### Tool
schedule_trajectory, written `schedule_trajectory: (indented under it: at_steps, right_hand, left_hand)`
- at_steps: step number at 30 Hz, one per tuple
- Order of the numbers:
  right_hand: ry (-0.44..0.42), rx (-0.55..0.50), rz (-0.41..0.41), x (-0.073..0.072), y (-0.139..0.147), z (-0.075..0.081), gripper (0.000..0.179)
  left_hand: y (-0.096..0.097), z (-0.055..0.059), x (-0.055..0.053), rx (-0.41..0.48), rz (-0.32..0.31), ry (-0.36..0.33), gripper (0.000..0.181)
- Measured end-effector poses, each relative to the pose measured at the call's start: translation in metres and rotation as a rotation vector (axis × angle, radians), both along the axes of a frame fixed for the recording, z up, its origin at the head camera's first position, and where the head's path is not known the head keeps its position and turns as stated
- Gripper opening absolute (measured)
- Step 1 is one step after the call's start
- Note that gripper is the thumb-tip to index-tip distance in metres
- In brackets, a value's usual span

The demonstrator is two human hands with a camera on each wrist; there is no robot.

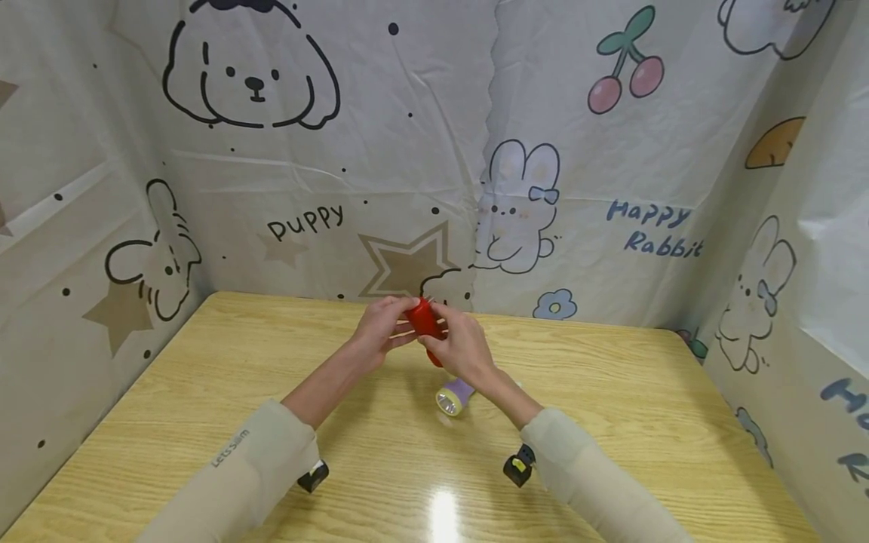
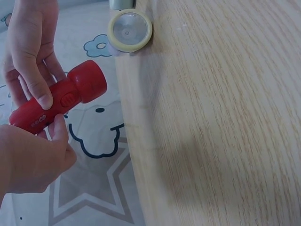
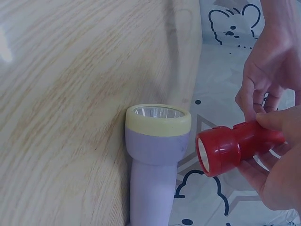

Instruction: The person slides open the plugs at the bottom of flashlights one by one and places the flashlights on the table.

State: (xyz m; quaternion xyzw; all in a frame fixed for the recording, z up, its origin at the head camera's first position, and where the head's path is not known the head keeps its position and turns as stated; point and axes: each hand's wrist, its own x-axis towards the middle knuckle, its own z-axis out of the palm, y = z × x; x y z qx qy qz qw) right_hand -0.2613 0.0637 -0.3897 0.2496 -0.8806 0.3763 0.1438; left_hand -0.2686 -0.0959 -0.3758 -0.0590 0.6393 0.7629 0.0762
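Note:
A red flashlight [image 1: 426, 320] is held up over the back part of the table, between both hands. My left hand [image 1: 382, 330] grips it near the tail end, its thumb at the tip. From the other side my right hand [image 1: 465, 348] holds the body, thumb and fingers around it. In the left wrist view a round button [image 2: 71, 99] shows on the red flashlight, whose wide head slants away from the fingers. Below the right hand, a purple flashlight [image 3: 153, 188] with a pale yellow rim lies on the table, lens toward me; the right forearm partly hides it in the head view.
The wood-grain table [image 1: 224, 377] reaches back to a cartoon-printed cloth [image 1: 407, 166] hung behind and at both sides. Black wrist devices [image 1: 519, 466] sit under the cuffs of the light sleeves [image 1: 251, 467].

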Motion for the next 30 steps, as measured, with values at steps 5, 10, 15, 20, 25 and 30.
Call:
schedule_trajectory:
  at_steps: [5, 10, 15, 20, 25, 30]
  right_hand:
    - [-0.007, 0.000, 0.007, 0.0002, -0.0003, -0.0003, 0.043]
    - [0.002, -0.002, 0.002, 0.0005, -0.0003, 0.0007, 0.043]
    - [0.000, -0.006, -0.002, 0.0005, -0.0005, 0.0009, 0.043]
    - [-0.003, 0.000, -0.003, 0.0007, -0.0009, 0.0011, 0.044]
    - [-0.007, 0.008, -0.001, 0.0006, -0.0014, 0.0012, 0.044]
    - [-0.014, 0.010, 0.001, 0.0009, -0.0019, 0.0009, 0.044]
  left_hand:
    - [-0.0010, -0.0013, -0.0009, -0.007, 0.003, -0.008, 0.031]
    - [-0.0013, -0.0001, -0.0009, -0.006, 0.003, -0.011, 0.031]
    - [-0.0016, 0.0032, 0.0005, -0.002, 0.000, -0.008, 0.032]
    - [-0.0041, 0.0030, -0.0013, 0.023, -0.019, -0.016, 0.032]
    - [-0.0061, 0.0028, -0.0026, 0.023, -0.039, -0.026, 0.031]
    - [-0.0066, 0.0027, -0.0025, 0.016, -0.042, -0.032, 0.030]
